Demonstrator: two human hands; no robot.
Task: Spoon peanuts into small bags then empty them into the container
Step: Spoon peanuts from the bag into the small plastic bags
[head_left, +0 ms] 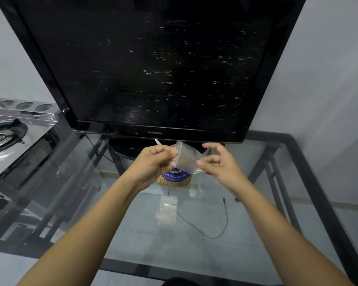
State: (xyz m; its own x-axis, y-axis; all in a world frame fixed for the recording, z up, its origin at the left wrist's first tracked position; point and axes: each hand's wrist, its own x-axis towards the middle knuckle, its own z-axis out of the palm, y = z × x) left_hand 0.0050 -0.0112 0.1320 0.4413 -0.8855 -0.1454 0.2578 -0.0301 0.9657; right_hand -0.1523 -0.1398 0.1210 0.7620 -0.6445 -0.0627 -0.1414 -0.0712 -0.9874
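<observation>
Both my hands hold a small clear plastic bag (187,156) up in front of the TV base. My left hand (155,159) pinches its left edge and my right hand (217,162) pinches its right edge. A thin white handle (158,142), perhaps a spoon, sticks up behind my left hand. Below the bag stands a peanut container (175,179) with a blue label, partly hidden by my hands. A small stack of clear bags (167,210) lies on the glass table (256,234) nearer to me.
A large black TV (153,69) stands at the back of the glass table. A steel gas stove (10,139) sits to the left. A thin black cable (211,232) is visible near the bags. The table's dark frame (322,193) runs along the right.
</observation>
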